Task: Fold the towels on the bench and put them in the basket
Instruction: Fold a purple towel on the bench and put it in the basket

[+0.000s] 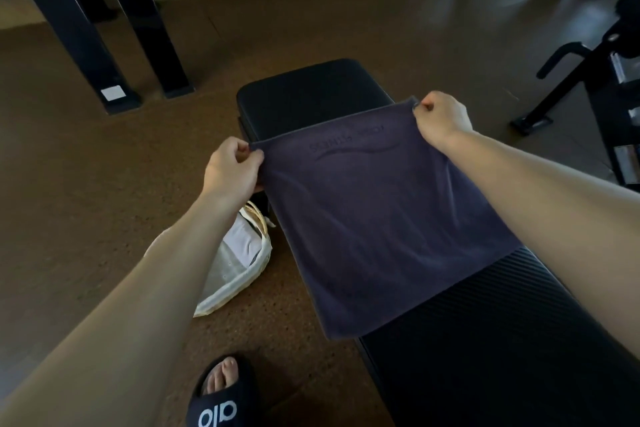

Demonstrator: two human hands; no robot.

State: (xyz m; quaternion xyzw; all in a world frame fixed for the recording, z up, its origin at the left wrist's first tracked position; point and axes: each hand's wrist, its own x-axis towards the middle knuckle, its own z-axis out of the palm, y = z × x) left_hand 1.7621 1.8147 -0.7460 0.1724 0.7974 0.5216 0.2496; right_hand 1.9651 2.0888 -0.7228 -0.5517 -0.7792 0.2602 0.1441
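I read "alo" in white letters on the black slide sandal [221, 399], well below my left grip [232, 166]. Between my two grips, the dark towel [374, 218] bears embossed lettering, upside down to me and too faint to make out.

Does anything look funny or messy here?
A little. The basket on the floor beside the bench looks tipped on its side, white cloth showing in its mouth. The towel, pinched at its far corners by the left hand and right hand, looks fine.
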